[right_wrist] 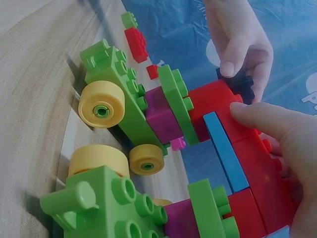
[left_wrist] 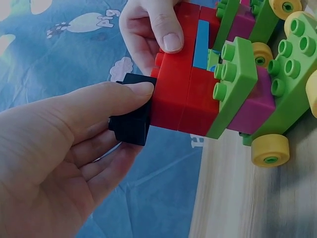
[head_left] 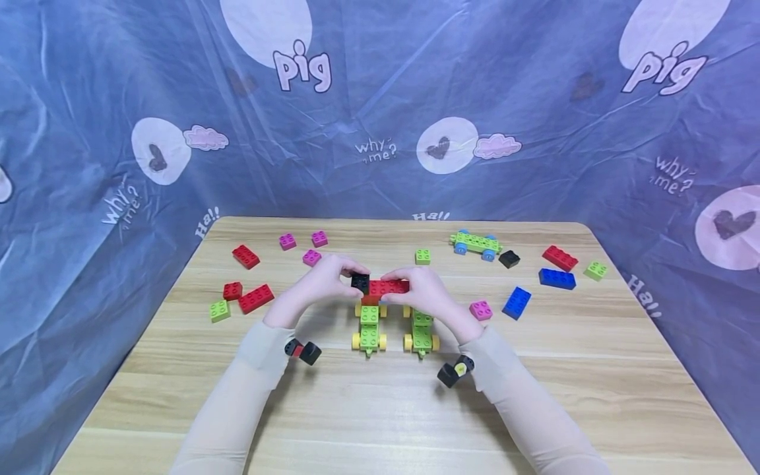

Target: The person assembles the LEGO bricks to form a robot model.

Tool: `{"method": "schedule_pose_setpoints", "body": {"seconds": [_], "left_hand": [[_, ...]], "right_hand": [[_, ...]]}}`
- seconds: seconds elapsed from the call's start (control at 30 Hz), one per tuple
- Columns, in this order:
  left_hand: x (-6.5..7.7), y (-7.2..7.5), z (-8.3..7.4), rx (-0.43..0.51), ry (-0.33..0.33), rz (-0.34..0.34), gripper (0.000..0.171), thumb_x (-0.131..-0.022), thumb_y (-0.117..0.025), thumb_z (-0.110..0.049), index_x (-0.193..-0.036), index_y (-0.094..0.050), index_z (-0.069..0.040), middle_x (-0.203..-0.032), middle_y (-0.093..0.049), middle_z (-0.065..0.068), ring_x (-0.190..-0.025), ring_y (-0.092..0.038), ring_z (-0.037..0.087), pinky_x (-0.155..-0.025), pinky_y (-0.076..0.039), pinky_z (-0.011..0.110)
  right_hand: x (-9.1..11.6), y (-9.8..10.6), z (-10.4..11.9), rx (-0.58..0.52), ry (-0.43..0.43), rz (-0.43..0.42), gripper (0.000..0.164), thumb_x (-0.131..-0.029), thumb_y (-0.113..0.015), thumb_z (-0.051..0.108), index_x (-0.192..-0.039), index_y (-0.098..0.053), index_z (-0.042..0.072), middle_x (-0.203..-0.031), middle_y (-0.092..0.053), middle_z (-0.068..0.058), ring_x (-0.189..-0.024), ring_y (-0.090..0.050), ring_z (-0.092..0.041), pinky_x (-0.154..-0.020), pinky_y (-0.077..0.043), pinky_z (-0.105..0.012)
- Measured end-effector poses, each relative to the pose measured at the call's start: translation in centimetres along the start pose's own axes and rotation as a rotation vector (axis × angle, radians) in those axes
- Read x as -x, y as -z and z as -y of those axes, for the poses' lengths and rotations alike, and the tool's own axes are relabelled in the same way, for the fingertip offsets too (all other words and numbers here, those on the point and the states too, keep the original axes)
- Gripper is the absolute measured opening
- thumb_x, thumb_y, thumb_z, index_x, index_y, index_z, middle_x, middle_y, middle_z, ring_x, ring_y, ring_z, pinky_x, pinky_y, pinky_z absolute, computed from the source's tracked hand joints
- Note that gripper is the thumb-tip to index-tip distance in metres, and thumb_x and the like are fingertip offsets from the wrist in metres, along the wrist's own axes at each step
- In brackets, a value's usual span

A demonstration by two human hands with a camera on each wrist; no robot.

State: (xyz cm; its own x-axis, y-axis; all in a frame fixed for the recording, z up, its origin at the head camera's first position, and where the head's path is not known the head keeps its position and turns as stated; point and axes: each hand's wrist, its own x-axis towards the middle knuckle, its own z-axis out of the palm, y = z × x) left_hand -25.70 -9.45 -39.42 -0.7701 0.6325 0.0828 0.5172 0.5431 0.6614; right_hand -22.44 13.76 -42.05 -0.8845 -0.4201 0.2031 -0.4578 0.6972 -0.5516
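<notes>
Nearest me, 2 green wheeled bases (head_left: 369, 338) carry red bricks (head_left: 380, 290). My left hand (head_left: 322, 282) pinches a black block (head_left: 359, 282) at the bricks' left end; my right hand (head_left: 426, 290) grips them. I judge I'm fitting the block; next probably calls for a square press.

Looks like curtained-off play corner: walled by wrinkled blue cartoon-printed cloth (head_left: 332, 188), furnished with pale wood-grain table (head_left: 380, 415), strewn with colourful studded plastic bricks (head_left: 256, 299).
</notes>
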Motion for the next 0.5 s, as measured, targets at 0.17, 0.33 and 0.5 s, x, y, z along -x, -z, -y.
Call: {"method": "schedule_pose_setpoints", "body": {"seconds": [0.17, 0.33, 0.5], "left_hand": [[0.09, 0.1, -0.44, -0.025, -0.009, -0.001, 0.044, -0.075, -0.077, -0.008, -0.117, -0.067, -0.001, -0.113, -0.07, 0.015, -0.102, -0.066, 0.03, -0.093, -0.052, 0.041], [0.18, 0.02, -0.52, -0.05, -0.023, -0.003, 0.043, -0.074, -0.076, -0.008, -0.116, -0.067, -0.001, -0.111, -0.07, 0.014, -0.101, -0.065, 0.028, -0.092, -0.052, 0.04], [0.26, 0.03, -0.53, -0.08, -0.029, 0.0, 0.044, -0.074, -0.075, -0.008, -0.117, -0.067, -0.002, -0.112, -0.07, 0.013, -0.104, -0.065, 0.028, -0.094, -0.051, 0.041]], "right_hand": [[0.04, 0.06, 0.01, 0.007, 0.007, -0.005, 0.042, -0.081, -0.076, 0.034, -0.114, -0.071, 0.01, -0.11, -0.072, -0.007, -0.103, -0.067, -0.025, -0.091, -0.052, -0.041], [0.02, 0.0, 0.09, 0.012, 0.003, -0.007, 0.043, -0.08, -0.077, 0.034, -0.114, -0.071, 0.009, -0.11, -0.072, -0.007, -0.103, -0.067, -0.025, -0.091, -0.052, -0.041], [0.13, 0.07, 0.36, 0.006, 0.01, -0.013, 0.045, -0.08, -0.077, 0.034, -0.116, -0.07, 0.008, -0.112, -0.071, -0.009, -0.105, -0.066, -0.026, -0.093, -0.052, -0.041]]}}
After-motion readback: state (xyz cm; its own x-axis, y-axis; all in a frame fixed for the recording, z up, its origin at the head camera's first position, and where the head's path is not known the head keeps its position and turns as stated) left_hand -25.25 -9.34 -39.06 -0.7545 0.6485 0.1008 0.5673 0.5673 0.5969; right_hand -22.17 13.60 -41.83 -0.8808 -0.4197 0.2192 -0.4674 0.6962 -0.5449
